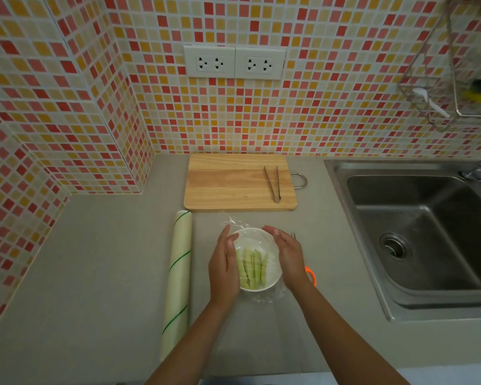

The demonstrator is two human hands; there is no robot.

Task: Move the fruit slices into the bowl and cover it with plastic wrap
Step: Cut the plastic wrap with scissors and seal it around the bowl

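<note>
White bowl (257, 259) w/ pale green fruit slices (252, 269) sits on the desk (95, 259) btwn both hands, plastic wrap (240, 221) over it. Left hand (224, 266) & right hand (288, 259) cup the sides, fingers near straight, pressing film down. Orange-handled item (311, 275) mostly hidden behind right wrist; wrap roll (178, 279) left, tongs (272, 183) on cutting board (233, 184) behind.

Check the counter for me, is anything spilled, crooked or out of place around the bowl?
Nothing looks spilled. The fruit slices lie inside the bowl, and the tongs rest on the cutting board. The plastic wrap bunches unevenly past the rim while both hands cup the bowl's sides.
</note>
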